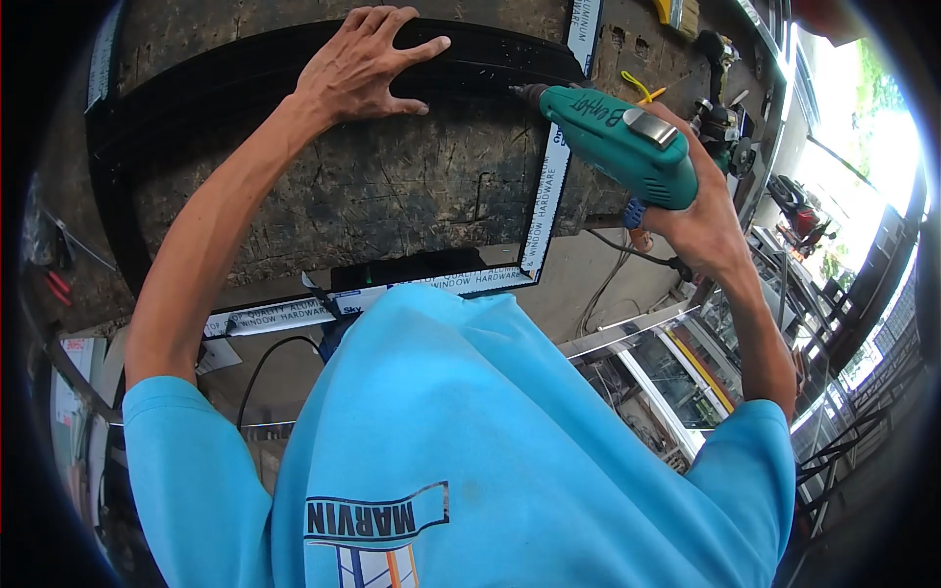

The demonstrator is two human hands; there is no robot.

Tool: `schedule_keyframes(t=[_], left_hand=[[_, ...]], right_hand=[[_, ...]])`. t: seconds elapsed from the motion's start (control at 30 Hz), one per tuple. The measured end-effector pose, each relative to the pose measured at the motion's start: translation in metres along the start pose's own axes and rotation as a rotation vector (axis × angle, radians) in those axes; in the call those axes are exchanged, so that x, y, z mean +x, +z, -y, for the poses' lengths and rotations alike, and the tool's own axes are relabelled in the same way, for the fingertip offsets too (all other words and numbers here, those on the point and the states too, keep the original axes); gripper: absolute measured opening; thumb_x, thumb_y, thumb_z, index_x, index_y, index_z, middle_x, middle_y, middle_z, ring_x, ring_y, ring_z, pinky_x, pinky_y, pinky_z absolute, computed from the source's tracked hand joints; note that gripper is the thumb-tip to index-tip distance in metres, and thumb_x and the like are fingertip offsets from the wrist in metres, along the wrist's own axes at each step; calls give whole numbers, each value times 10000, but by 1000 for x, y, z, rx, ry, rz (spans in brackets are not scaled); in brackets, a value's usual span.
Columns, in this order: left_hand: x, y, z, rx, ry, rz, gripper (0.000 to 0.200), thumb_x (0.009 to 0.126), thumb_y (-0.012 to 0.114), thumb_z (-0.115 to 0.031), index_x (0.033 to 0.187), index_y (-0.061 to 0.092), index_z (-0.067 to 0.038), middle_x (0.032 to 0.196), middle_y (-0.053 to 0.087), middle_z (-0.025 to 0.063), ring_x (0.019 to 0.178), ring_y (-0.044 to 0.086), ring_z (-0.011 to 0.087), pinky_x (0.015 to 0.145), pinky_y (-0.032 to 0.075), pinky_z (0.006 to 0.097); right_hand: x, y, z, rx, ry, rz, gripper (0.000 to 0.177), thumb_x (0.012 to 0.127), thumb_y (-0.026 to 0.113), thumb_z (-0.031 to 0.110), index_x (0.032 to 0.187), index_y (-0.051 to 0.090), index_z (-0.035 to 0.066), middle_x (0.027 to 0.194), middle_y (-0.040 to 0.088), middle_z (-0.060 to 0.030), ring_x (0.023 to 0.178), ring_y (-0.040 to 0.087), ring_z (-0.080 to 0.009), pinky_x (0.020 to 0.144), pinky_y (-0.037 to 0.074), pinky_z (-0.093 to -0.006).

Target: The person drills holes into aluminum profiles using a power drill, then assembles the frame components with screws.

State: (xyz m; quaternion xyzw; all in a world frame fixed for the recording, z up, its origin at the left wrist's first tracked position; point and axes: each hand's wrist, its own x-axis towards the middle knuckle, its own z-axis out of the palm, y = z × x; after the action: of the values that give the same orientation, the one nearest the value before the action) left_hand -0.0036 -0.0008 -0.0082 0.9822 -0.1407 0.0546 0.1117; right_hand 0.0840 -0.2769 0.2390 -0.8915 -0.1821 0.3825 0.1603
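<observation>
The black frame (121, 220) lay flat on the scarred wooden surface (412, 181), its far side formed by a broad black bar (470, 49) and its right and near sides partly covered by printed white tape (541, 206). The left grip (361, 67) was released, palm down with the fingers spread over the bar, closed around nothing. The right grip (704, 220) was clenched around the body of a green drill (622, 137), whose tip (515, 89) pointed left at the bar, close to the far right corner; it seemed to be at the bar's face, though contact was hard to make out.

The spread fingers only pressed from above, so the bar could twist or creep if the bit bit in hard. A slanted drill on smooth, dark metal could skate and scratch the finish, or run along the bar towards the left thumb, which lay on the drill's side. Leaning too heavily could snap a thin bit or make it break through suddenly. A dark cable (637, 249) hung below the right wrist, where a snag could tug the drill off line. The brush (678, 15) lay beyond the corner, apart from the work.
</observation>
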Motion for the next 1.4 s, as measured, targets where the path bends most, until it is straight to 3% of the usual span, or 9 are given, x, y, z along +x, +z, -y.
schedule_keyframes(t=[0.1,0.17,0.43,0.8,1.07,1.17,1.23,1.3,1.4], left_hand=[[1,-1,1,-2,2,6,815,673,619,-711,1380,354,-407,1365,357,106,1263,357,323,1117,297,453],[1,-1,0,-1,2,-1,819,672,616,-716,1382,353,-402,1364,357,113,1256,363,325,1113,299,455],[2,-2,2,-4,27,2,806,689,610,-708,1383,359,-385,1345,361,127,1244,371,329,1097,311,461],[1,-1,2,-14,21,30,810,693,610,-704,1383,370,-356,1330,365,139,1235,375,325,1089,311,461],[4,-7,1,1,42,46,779,704,604,-698,1364,410,-332,1280,399,157,1209,391,325,1031,326,450],[4,-13,2,-35,55,32,750,699,608,-695,1317,433,-309,1220,429,174,1158,425,338,979,339,447],[3,-17,3,-56,56,37,759,681,613,-702,1304,440,-305,1203,435,187,1127,440,345,980,328,444],[3,-19,10,-48,46,15,761,674,622,-693,1296,456,-287,1205,436,190,1139,427,336,980,315,436],[1,-21,1,-77,56,34,769,672,626,-690,1298,456,-278,1209,436,193,1152,418,326,979,310,433]], right_hand=[[0,1,-1,-43,-21,2,800,588,581,19,1351,391,168,1213,564,-162,1115,560,-334,1004,399,-400],[-4,6,4,57,50,-11,825,590,601,-26,1371,398,142,1224,548,-132,1122,538,-251,1015,376,-360],[-5,13,17,-23,28,-36,773,635,585,-27,1355,376,161,1203,568,-165,1118,568,-331,993,409,-378],[1,11,32,-38,118,8,857,577,598,-81,1372,399,171,1178,570,-112,1054,561,-223,960,419,-341],[2,7,22,-108,-55,-11,862,559,591,-100,1373,383,91,1188,568,-109,1039,566,-211,866,478,-334],[3,5,31,113,47,70,827,561,500,-94,1354,418,126,1179,591,-160,1105,571,-331,972,423,-384],[10,9,29,104,11,109,861,527,495,-84,1359,421,127,1150,602,-150,1044,591,-290,923,453,-374],[15,12,10,-167,-255,38,874,505,507,-50,1357,421,127,1121,604,-144,955,599,-223,776,509,-331],[8,0,5,181,-29,20,880,489,553,18,1354,405,89,1057,608,-135,892,607,-203,687,504,-295]])
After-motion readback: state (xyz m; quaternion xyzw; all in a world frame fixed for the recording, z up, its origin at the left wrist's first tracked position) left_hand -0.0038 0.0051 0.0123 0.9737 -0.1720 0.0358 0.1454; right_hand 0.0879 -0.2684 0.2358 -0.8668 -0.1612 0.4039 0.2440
